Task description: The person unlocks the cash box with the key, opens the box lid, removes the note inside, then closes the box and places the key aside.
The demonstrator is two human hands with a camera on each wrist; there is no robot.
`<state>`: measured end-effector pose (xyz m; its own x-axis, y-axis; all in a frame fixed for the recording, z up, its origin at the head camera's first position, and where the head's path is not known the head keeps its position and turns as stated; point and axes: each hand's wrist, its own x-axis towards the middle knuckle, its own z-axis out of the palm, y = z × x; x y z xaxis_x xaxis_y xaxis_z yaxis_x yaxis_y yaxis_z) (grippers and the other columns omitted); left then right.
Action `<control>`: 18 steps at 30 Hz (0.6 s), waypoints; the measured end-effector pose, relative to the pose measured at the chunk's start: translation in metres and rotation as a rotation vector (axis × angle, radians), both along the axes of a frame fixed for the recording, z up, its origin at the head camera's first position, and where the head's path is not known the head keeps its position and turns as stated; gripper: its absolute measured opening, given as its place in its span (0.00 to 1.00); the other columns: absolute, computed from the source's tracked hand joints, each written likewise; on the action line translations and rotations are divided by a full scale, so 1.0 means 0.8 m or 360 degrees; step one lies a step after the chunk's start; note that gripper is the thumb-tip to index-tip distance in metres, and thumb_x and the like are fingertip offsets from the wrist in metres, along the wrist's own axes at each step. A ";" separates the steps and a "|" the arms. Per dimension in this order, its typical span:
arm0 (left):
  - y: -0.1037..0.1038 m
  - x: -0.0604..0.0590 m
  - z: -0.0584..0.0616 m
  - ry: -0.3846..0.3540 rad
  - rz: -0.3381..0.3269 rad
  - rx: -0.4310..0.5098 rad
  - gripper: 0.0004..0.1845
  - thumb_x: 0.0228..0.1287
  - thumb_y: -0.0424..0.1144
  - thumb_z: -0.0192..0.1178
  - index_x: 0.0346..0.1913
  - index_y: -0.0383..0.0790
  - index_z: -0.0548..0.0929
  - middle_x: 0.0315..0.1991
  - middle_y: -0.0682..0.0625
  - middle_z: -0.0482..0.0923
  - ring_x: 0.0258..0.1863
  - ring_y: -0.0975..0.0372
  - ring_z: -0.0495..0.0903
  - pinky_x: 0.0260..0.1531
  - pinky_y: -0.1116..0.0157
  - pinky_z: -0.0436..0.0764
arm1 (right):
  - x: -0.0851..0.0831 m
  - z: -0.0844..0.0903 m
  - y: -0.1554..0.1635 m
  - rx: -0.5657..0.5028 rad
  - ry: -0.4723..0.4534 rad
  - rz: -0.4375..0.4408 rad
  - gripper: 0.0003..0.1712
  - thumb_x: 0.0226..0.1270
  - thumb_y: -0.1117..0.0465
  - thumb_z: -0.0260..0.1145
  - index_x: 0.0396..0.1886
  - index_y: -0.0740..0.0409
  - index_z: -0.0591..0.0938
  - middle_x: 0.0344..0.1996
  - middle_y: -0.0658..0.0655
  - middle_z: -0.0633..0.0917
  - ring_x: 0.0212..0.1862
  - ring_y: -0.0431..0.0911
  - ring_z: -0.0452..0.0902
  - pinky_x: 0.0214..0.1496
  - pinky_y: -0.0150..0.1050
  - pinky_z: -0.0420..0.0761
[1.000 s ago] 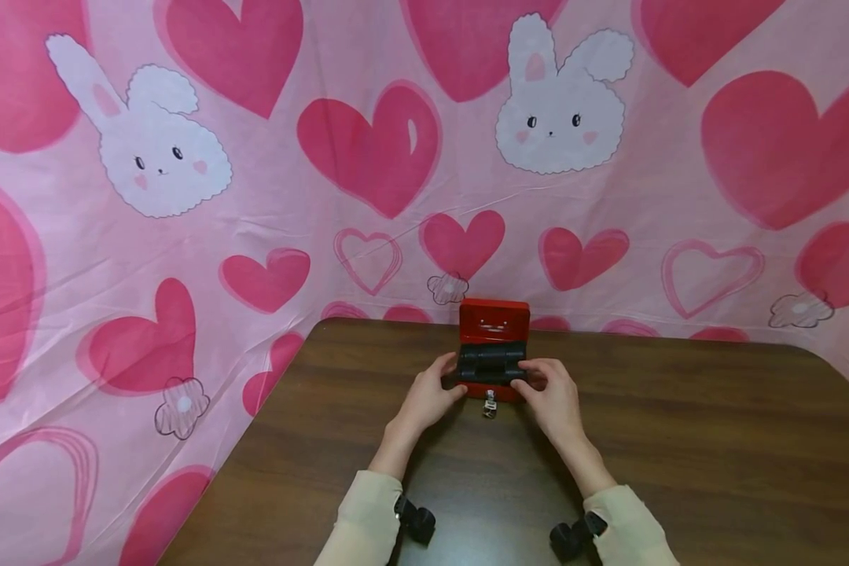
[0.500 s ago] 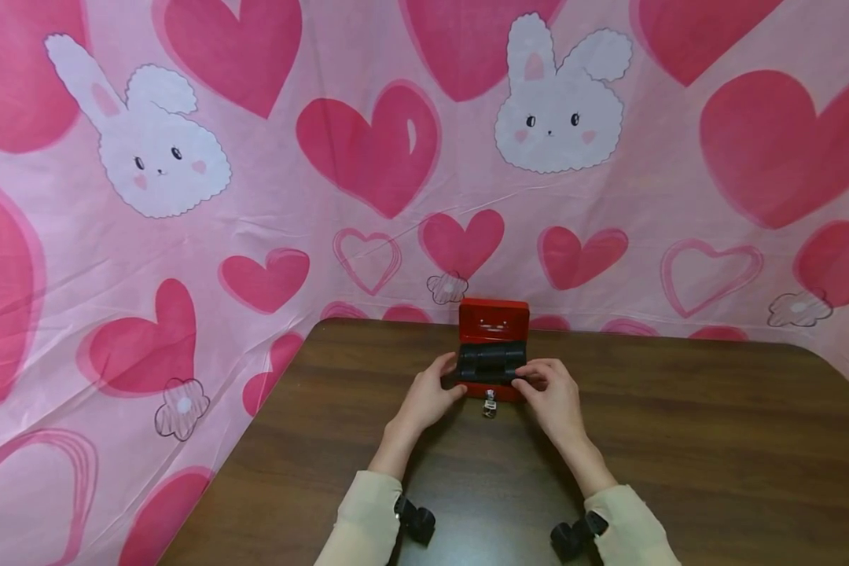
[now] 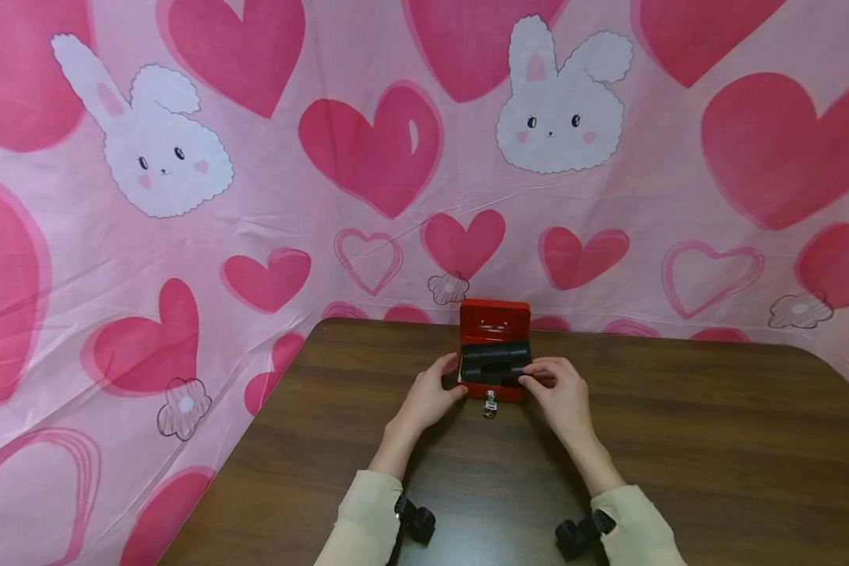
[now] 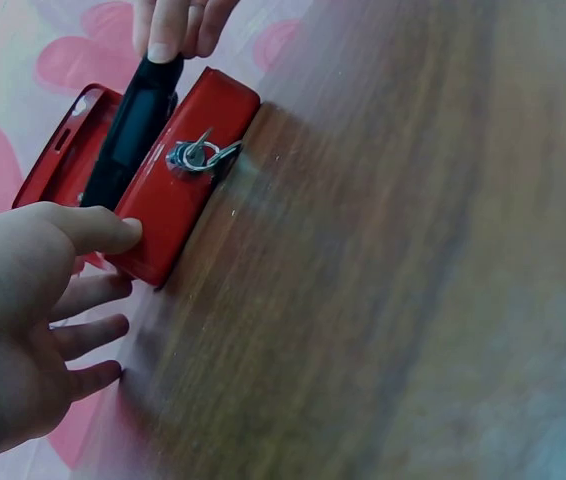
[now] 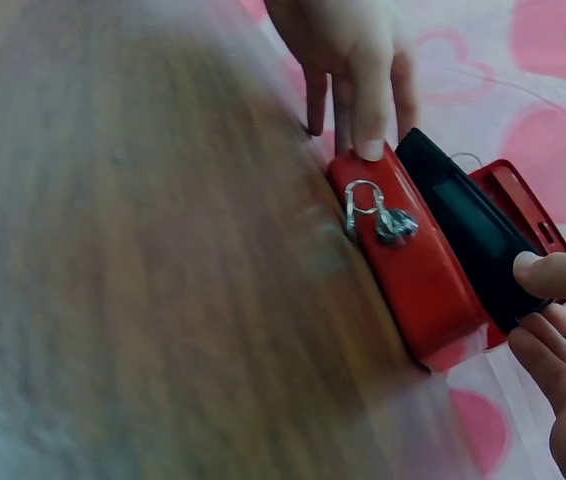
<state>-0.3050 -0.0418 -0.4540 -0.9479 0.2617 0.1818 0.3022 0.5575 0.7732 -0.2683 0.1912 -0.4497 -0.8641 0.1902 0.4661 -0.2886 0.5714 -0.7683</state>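
Note:
A red cash box (image 3: 511, 393) stands on the far part of the table with its lid (image 3: 495, 318) up. My left hand (image 3: 427, 401) holds the box's left end, its thumb pressing the front corner in the left wrist view. At the other end, my right hand (image 3: 562, 397) pinches the right end of a black tray (image 5: 458, 195) between thumb and fingers. The tray sits tilted at the box's mouth, its right end raised and jutting past the right side. Keys on a ring (image 4: 203, 155) hang from the front lock. The box's inside is mostly hidden under the tray.
The brown wooden table (image 3: 679, 440) extends to both sides and toward the person. Right behind its far edge hangs a pink cloth (image 3: 269, 181) with hearts and rabbits. A black camera (image 3: 416, 523) is strapped to each wrist.
My right hand has shifted slightly to the right, and the black tray has slid right with it. My left hand and the cash box have stayed in place.

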 end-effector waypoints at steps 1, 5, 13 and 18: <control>0.000 0.000 0.000 0.0003 0.0000 -0.0003 0.31 0.63 0.39 0.66 0.69 0.39 0.71 0.61 0.43 0.80 0.63 0.52 0.77 0.66 0.48 0.71 | 0.000 0.001 0.002 -0.0006 0.0011 -0.0001 0.07 0.57 0.64 0.76 0.35 0.60 0.89 0.44 0.58 0.84 0.40 0.51 0.86 0.41 0.16 0.75; 0.001 0.001 0.000 -0.0026 0.0005 -0.0016 0.28 0.64 0.39 0.66 0.66 0.40 0.75 0.59 0.44 0.81 0.58 0.53 0.79 0.65 0.49 0.74 | 0.001 0.008 0.010 -0.0028 0.0026 -0.0004 0.07 0.57 0.62 0.76 0.35 0.59 0.89 0.44 0.57 0.85 0.40 0.48 0.85 0.41 0.15 0.76; 0.000 -0.001 0.000 -0.0039 -0.0010 -0.0038 0.26 0.65 0.40 0.65 0.66 0.39 0.76 0.59 0.43 0.81 0.56 0.53 0.80 0.64 0.50 0.75 | 0.001 0.011 0.038 -0.0047 0.0014 -0.0011 0.09 0.59 0.60 0.76 0.37 0.59 0.89 0.45 0.57 0.85 0.37 0.26 0.77 0.43 0.14 0.75; 0.000 -0.001 0.001 -0.0043 -0.0013 -0.0031 0.26 0.66 0.40 0.65 0.66 0.39 0.76 0.59 0.43 0.81 0.57 0.53 0.79 0.64 0.50 0.75 | 0.002 0.010 0.052 -0.0083 0.0046 -0.0001 0.09 0.59 0.61 0.76 0.37 0.61 0.89 0.45 0.59 0.85 0.37 0.21 0.75 0.44 0.14 0.75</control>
